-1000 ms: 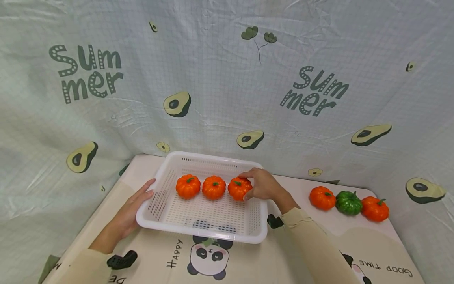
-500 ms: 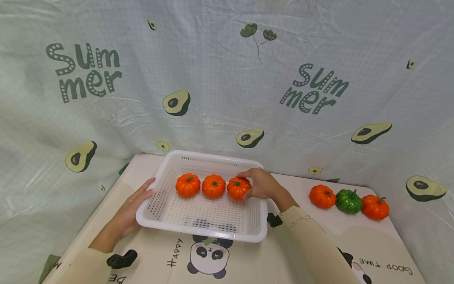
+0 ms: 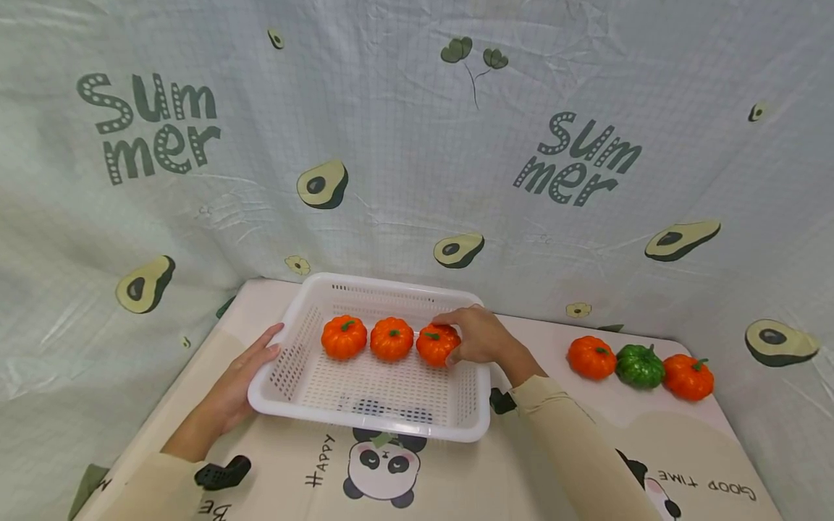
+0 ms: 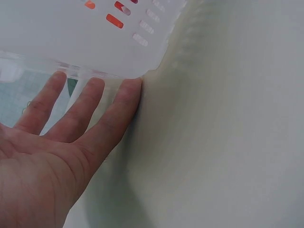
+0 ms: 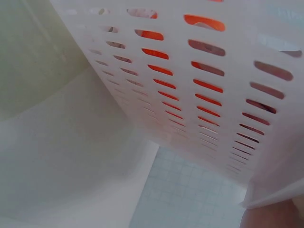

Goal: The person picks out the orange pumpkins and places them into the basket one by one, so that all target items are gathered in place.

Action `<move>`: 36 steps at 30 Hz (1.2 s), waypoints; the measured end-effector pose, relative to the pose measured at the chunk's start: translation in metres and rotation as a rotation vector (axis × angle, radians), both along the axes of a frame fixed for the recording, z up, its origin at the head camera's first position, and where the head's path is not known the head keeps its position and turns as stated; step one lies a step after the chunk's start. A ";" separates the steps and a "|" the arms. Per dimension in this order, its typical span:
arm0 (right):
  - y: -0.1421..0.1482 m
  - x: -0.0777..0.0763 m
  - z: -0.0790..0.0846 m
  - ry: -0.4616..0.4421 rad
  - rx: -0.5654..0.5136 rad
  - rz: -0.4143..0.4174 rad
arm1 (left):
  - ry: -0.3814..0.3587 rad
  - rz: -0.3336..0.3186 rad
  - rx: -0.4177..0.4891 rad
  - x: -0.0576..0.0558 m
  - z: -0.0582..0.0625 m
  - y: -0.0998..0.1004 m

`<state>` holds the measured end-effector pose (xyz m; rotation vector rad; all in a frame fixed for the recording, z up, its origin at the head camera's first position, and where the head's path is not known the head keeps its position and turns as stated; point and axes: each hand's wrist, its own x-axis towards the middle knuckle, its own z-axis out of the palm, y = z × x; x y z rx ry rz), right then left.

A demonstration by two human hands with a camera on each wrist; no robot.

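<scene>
Right hand (image 3: pixel 478 336) inside the white basket (image 3: pixel 371 423), thumb and fingers clamped on the held pumpkin (image 3: pixel 438 347), orange, stem up; it sits in a row at the right end, beside the middle pumpkin (image 3: pixel 392 340), with the end pumpkin (image 3: pixel 344 338) beyond. Whether the held pumpkin bears on the basket floor or hangs just above: cannot tell. Right wrist view no help there: slotted wall in the way, only orange through the gaps. Left hand (image 3: pixel 241 373) outside at the left wall, fingers straight and spread apart, tips at the rim in the left wrist view; a brace, by my reading, not a grip. To do this well: keep the pinch on the rounded flanks, clear of the stem; feel for full contact with the floor before loosening; part thumb and fingers evenly so the pumpkin does not roll into its neighbour. Knuckles need room from the right wall. Left palm should steady, not shove, as a nudge could shift all 3. On the table (image 3: pixel 485 477), well right of the basket, 3 more: near orange pumpkin (image 3: pixel 591 357), green pumpkin (image 3: pixel 641 366), far orange pumpkin (image 3: pixel 688 378).
</scene>
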<state>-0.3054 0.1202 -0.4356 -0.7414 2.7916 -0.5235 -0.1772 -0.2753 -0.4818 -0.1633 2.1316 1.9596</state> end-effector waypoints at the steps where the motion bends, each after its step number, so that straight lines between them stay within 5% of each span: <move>1: 0.000 0.000 0.000 0.001 0.001 0.004 | -0.001 -0.001 0.000 0.000 0.000 0.000; 18: -0.001 0.002 0.002 0.036 0.057 0.017 | 0.003 -0.004 -0.005 0.001 0.000 0.000; 26: 0.007 0.004 0.003 -0.022 -0.133 -0.032 | 0.006 -0.004 -0.022 0.000 -0.001 0.000; 36: 0.044 0.012 0.015 0.047 -0.294 -0.165 | -0.022 -0.006 -0.021 0.002 0.001 0.002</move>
